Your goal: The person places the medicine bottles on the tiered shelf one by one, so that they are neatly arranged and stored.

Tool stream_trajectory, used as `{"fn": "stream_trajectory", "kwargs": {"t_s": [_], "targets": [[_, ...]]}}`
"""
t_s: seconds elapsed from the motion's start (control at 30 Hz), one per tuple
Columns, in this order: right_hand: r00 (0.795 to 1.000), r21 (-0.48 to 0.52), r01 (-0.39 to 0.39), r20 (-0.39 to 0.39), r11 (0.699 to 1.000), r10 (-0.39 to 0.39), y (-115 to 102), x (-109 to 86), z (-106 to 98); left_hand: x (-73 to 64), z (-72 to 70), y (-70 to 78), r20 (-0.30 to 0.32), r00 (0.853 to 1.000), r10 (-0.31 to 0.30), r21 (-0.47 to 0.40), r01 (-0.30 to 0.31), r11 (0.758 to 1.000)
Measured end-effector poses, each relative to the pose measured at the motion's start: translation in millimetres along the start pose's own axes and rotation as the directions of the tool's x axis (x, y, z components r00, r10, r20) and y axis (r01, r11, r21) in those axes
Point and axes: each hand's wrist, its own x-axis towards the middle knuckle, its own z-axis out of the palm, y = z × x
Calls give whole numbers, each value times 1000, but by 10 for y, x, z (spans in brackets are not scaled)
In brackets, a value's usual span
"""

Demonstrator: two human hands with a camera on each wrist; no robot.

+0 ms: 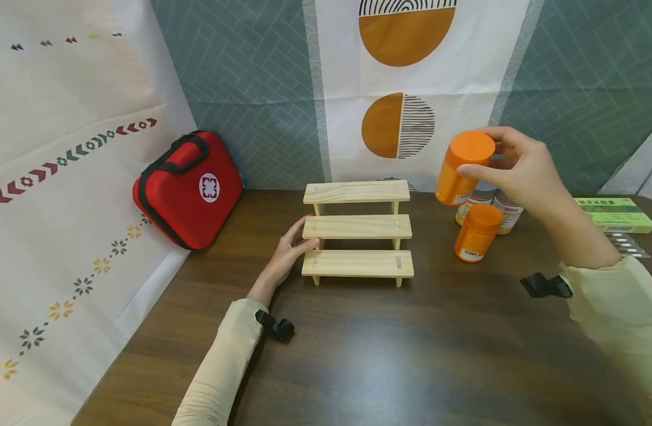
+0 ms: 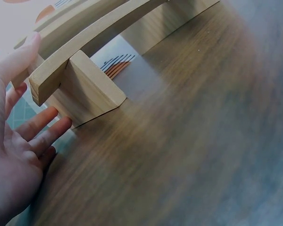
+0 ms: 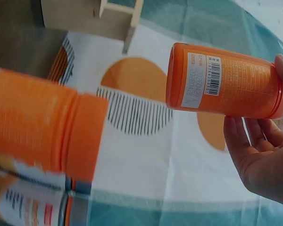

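Observation:
Up off the table, my right hand (image 1: 528, 168) grips an orange pill bottle (image 1: 464, 168) near its orange lid, thumb in front and fingers behind. The right wrist view shows the bottle's barcode label, with the bottle (image 3: 221, 81) between thumb and fingers. Just below it, a second orange bottle (image 1: 478, 232) stands upright on the table. At the table's middle is a three-step wooden rack (image 1: 358, 226). My left hand (image 1: 289, 254) holds its left end, thumb over a step; in the left wrist view the fingers (image 2: 42, 127) lie against the side support.
Behind the standing orange bottle are pale-labelled bottles (image 1: 509, 211), partly hidden. Farther right lie a green-yellow box (image 1: 613, 214) and a blister pack (image 1: 628, 245). A red first-aid case (image 1: 190, 189) leans against the cloth at the left. A patterned cloth (image 1: 251, 118) backs the table.

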Motion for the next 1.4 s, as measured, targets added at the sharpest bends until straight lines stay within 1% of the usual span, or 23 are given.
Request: {"fn": "stream_trajectory", "kwargs": {"t_s": [0.13,0.3,0.4,0.5,0.6,0.7,0.77,0.9,1.07,1.23,1.4], "targets": [[999,-50,-11,45,999,13,-10,30,169,3,2,-8,-3,1000,-8,5,8,1000],[995,-106,18,98,994,-7,-11,86,379,10,1,-19,4,1000,-11,15,11,1000],[993,-109,32,114,994,-20,-41,108,501,1,-8,-16,1,1000,-14,12,14,1000],[993,-100,39,112,994,-28,-81,133,600,-5,-24,-8,0,1000,-16,15,16,1000],[995,-60,51,93,997,-45,-137,186,694,-8,-50,3,-9,1000,-9,23,9,1000],[994,20,76,77,997,-77,-215,264,795,-8,-67,18,-15,1000,-1,24,1,1000],[993,76,90,75,993,-96,-279,313,869,-8,-71,25,-12,1000,1,26,-1,1000],[989,146,115,76,983,-127,-382,404,1026,-8,-65,28,-7,1000,-4,27,4,1000],[989,220,113,63,969,-130,-433,537,1232,-10,-54,33,-12,1000,-7,25,7,1000],[991,232,82,81,969,-104,-438,622,1451,-10,-37,28,-14,1000,-6,29,7,1000],[991,195,58,105,979,-80,-386,656,1623,-4,24,-10,-12,1000,-8,24,9,1000]]}}
